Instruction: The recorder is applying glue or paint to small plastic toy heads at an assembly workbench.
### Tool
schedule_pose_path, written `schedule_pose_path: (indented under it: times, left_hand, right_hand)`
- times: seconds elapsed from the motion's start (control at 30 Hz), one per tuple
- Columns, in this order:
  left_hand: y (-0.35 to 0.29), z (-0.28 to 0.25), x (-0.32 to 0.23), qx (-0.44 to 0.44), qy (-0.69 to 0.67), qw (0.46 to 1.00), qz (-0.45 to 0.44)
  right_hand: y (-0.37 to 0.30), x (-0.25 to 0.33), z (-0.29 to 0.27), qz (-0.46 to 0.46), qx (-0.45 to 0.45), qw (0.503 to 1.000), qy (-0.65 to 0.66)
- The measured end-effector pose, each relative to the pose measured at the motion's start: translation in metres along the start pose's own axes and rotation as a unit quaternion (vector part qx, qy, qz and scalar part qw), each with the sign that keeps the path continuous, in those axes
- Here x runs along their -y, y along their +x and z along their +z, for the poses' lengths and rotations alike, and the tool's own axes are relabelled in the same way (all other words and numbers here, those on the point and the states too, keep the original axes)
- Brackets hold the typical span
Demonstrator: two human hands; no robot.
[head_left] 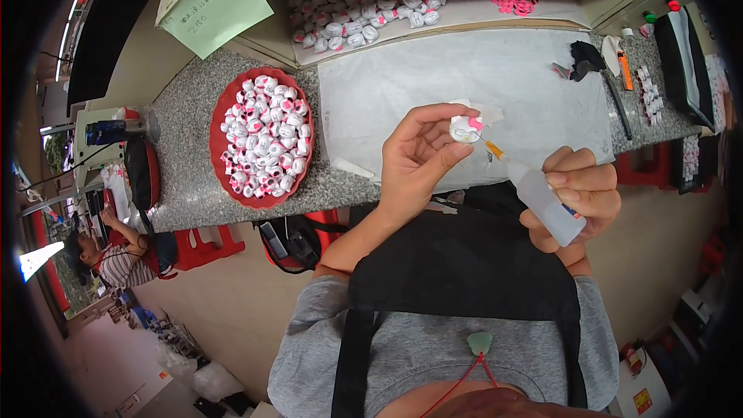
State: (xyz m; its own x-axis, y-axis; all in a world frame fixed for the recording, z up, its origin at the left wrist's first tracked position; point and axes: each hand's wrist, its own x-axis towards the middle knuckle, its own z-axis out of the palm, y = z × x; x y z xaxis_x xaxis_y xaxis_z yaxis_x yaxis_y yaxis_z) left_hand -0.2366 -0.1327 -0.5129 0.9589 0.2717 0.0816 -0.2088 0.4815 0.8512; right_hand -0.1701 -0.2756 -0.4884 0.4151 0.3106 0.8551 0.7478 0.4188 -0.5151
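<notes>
Head view. I see the left hand [414, 166] pinching a small rounded white-and-pink piece [463, 131] between thumb and fingers, held over the white sheet [364, 93] on the speckled counter [182, 155]. The piece's pink patch sits at its upper right. Right hand [588, 195]: fingers curled around a translucent squeeze bottle [542, 200]. Bottle's long axis runs diagonally: base to lower right, orange nozzle [494, 150] to upper left, aimed at the piece. Tip contact: I cannot tell. Similar pieces fill a red scalloped bowl [217, 135] at left.
</notes>
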Motion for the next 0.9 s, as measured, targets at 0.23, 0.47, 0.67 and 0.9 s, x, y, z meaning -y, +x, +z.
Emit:
schedule_pose_path:
  times: [0.23, 0.47, 0.67, 0.9]
  left_hand:
    - [-0.001, -0.001, 0.001, 0.005, 0.030, 0.999, 0.021]
    - [-0.002, -0.002, 0.002, 0.007, 0.052, 0.998, 0.033]
    - [-0.002, -0.003, 0.003, 0.017, 0.113, 0.992, 0.056]
    - [-0.001, -0.003, 0.001, 0.011, 0.174, 0.981, 0.087]
  right_hand:
    - [-0.004, 0.008, 0.000, 0.082, -0.027, 0.996, 0.026]
    - [-0.003, -0.002, 0.002, -0.004, -0.006, 1.000, 0.024]
    - [-0.001, 0.000, 0.002, 0.005, 0.022, 1.000, 0.019]
    - [0.000, 0.004, 0.002, 0.028, 0.046, 0.998, 0.013]
